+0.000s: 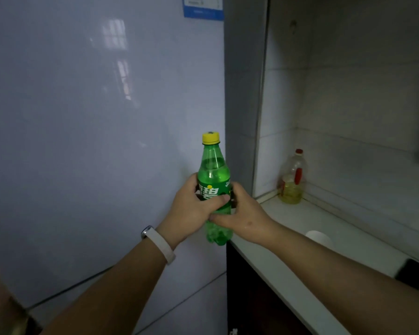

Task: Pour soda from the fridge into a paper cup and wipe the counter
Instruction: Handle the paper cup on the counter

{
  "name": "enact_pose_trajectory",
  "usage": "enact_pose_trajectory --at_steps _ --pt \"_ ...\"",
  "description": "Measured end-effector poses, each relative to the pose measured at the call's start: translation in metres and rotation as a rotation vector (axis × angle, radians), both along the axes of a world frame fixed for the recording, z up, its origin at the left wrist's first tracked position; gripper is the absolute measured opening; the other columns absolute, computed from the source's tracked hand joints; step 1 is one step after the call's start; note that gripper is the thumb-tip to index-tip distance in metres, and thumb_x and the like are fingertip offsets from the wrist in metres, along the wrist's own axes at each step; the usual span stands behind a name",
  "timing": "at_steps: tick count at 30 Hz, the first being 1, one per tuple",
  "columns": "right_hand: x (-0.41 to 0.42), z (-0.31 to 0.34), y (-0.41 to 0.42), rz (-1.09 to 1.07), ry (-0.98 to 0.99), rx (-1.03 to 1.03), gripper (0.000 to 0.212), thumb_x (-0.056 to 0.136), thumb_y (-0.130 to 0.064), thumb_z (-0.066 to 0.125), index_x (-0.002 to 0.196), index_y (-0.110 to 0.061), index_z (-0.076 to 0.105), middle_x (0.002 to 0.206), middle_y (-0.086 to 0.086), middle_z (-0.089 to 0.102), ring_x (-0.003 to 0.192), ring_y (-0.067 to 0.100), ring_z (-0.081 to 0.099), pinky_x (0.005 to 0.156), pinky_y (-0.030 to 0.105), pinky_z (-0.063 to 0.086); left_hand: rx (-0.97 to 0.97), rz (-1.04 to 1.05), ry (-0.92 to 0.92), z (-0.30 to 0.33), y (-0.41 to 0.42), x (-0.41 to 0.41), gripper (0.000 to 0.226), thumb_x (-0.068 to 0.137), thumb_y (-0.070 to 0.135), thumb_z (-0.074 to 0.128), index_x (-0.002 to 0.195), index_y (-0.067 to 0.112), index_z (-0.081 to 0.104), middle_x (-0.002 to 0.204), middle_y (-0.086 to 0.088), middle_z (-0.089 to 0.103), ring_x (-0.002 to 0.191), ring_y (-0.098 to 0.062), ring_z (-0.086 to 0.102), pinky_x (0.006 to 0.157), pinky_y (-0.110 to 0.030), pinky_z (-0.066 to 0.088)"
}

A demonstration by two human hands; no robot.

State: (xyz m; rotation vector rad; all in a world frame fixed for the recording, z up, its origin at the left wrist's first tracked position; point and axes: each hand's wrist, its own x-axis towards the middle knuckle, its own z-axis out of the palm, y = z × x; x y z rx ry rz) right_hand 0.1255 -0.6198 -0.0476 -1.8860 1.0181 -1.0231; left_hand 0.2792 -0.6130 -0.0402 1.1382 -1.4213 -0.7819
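Note:
A green soda bottle (213,175) with a yellow cap stands upright in the air in front of the shut fridge door (94,141). My left hand (191,209) grips its labelled middle, thumb across the front. My right hand (244,213) holds the same bottle from the right, fingers wrapped round its lower part. A white paper cup (321,238) stands on the pale counter (288,257) to the right, partly hidden behind my right forearm.
A bottle of yellow cooking oil (292,182) with a red cap stands in the counter's back corner against the tiled wall. A dark object (414,274) lies at the counter's right edge. Dark cabinet fronts (257,298) lie below the counter.

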Motion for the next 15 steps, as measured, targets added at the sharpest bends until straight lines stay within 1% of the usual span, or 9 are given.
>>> enact_pose_trajectory --at_steps 2,4,6,7,9,12,15 --pt "-0.013 -0.006 -0.005 -0.042 -0.002 0.001 0.079 0.058 -0.057 0.077 0.126 -0.031 0.047 0.114 -0.014 0.063 0.104 -0.001 0.060 0.091 0.031 0.051 -0.004 -0.032 -0.009 -0.005 -0.010 -0.009 0.054 0.059 0.035 0.084 0.109 0.030 0.063 0.099 0.003 0.073 0.095 -0.020 0.070 0.086 -0.050 0.056" --pt "-0.028 -0.012 -0.009 -0.086 0.011 0.017 0.078 0.061 -0.055 0.080 0.127 -0.031 0.046 0.115 -0.012 0.062 0.104 0.003 0.061 0.091 0.033 0.052 -0.010 -0.062 -0.020 -0.008 -0.018 -0.020 0.052 0.059 0.034 0.084 0.106 0.032 0.063 0.097 0.005 0.073 0.093 -0.017 0.070 0.085 -0.044 0.058" --pt "-0.044 -0.016 -0.011 -0.137 0.023 0.040 0.072 0.068 -0.045 0.083 0.127 -0.029 0.045 0.113 -0.010 0.062 0.102 0.007 0.062 0.089 0.033 0.053 -0.016 -0.094 -0.024 -0.012 -0.027 -0.032 0.050 0.060 0.030 0.085 0.104 0.032 0.062 0.096 0.007 0.073 0.091 -0.014 0.070 0.082 -0.039 0.057" --pt "-0.052 -0.017 -0.012 -0.167 0.023 0.050 0.070 0.071 -0.039 0.083 0.128 -0.027 0.044 0.113 -0.011 0.061 0.101 0.007 0.061 0.088 0.030 0.053 -0.014 -0.107 -0.024 -0.014 -0.031 -0.038 0.049 0.061 0.028 0.086 0.103 0.032 0.062 0.095 0.008 0.073 0.090 -0.013 0.069 0.081 -0.036 0.057" --pt "-0.070 -0.020 -0.015 -0.229 0.022 0.070 0.068 0.075 -0.034 0.082 0.130 -0.024 0.042 0.115 -0.009 0.059 0.102 0.006 0.060 0.086 0.025 0.052 -0.005 -0.134 -0.015 -0.018 -0.040 -0.049 0.049 0.060 0.030 0.087 0.103 0.032 0.061 0.096 0.008 0.073 0.091 -0.013 0.069 0.081 -0.036 0.057" --pt "-0.096 -0.027 -0.017 -0.327 0.042 0.099 0.059 0.077 -0.039 0.079 0.124 -0.030 0.045 0.116 -0.009 0.058 0.102 0.009 0.061 0.085 0.027 0.053 0.004 -0.162 -0.012 -0.027 -0.052 -0.067 0.059 0.053 0.042 0.084 0.106 0.030 0.061 0.099 0.008 0.072 0.094 -0.014 0.068 0.085 -0.042 0.057" --pt "-0.126 -0.041 -0.016 -0.419 0.103 0.129 0.052 0.078 -0.047 0.074 0.122 -0.031 0.050 0.117 -0.014 0.059 0.102 0.002 0.060 0.076 0.020 0.050 0.010 -0.188 -0.013 -0.034 -0.061 -0.086 0.059 0.054 0.040 0.086 0.107 0.030 0.061 0.100 0.010 0.071 0.093 -0.011 0.068 0.085 -0.041 0.057"
